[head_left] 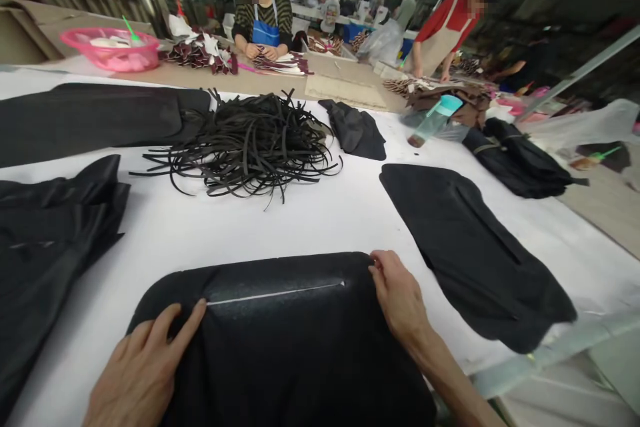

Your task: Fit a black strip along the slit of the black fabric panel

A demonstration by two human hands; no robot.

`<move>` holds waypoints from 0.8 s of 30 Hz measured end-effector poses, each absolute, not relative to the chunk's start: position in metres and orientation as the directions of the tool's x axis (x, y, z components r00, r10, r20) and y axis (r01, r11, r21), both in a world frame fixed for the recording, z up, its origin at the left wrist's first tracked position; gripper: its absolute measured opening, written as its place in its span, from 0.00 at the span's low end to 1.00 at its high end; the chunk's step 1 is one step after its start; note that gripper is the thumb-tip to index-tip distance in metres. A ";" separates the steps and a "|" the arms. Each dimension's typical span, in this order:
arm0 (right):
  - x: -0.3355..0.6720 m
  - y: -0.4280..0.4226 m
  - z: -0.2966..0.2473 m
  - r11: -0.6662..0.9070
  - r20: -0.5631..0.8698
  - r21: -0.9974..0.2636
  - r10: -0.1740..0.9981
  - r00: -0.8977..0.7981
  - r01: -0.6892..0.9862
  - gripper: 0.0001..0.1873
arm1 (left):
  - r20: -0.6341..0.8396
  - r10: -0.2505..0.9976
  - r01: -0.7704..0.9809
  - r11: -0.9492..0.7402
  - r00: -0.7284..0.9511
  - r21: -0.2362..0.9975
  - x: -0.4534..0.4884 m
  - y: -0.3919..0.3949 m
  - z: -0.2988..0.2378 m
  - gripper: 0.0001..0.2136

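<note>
A black leather-like panel (pixel 295 353) with rounded corners lies in front of me on the white tabletop. Near its far edge runs a narrow slit (pixel 270 294), through which white shows. My left hand (pixel 143 360) rests on the panel's left side, fingers spread, index fingertip at the slit's left end. At the far right corner, the fingers of my right hand (pixel 397 290) are bent together over the panel's edge and grip it. The underside of that corner is hidden.
Beyond the panel sits a heap of black strips (pixel 255 140). Black pieces lie at left (pixel 50 227) and right (pixel 470 247). A bottle with a turquoise lid (pixel 435 120) lies tilted. Two co-workers (pixel 265 20) stand across the table near a pink basket (pixel 113 57).
</note>
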State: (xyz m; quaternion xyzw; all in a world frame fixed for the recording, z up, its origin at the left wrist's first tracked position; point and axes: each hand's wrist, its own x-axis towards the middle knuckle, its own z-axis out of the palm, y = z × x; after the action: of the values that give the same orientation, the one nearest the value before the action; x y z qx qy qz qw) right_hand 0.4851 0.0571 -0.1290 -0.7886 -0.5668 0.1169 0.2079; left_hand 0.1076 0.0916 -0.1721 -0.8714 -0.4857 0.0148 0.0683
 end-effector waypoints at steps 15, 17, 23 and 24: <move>0.495 0.059 -0.162 -0.268 -0.028 -0.423 0.959 0.283 0.865 0.16 | -0.020 0.891 0.888 -0.453 0.453 -0.073 0.091 0.099 -0.153 0.22; 0.497 0.061 -0.168 -0.270 0.002 -0.341 0.958 0.288 0.900 0.18 | -0.019 0.909 0.907 -0.416 0.415 -0.068 0.090 0.100 -0.153 0.20; 0.527 0.053 -0.188 -0.223 0.006 -0.419 0.969 0.249 0.880 0.16 | -0.010 0.935 0.934 -0.353 0.353 -0.051 0.081 0.102 -0.153 0.20; 0.538 0.052 -0.196 -0.273 -0.032 -0.480 0.955 0.295 0.834 0.16 | -0.022 0.943 0.942 -0.332 0.331 -0.059 0.080 0.103 -0.151 0.22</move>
State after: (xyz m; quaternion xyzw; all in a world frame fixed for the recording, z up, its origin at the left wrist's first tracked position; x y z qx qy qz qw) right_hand 0.5376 0.0517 -0.1958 -0.7818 -0.5720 0.1595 0.1900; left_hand 0.0801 0.1033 -0.1511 -0.8156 -0.5778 0.0262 0.0177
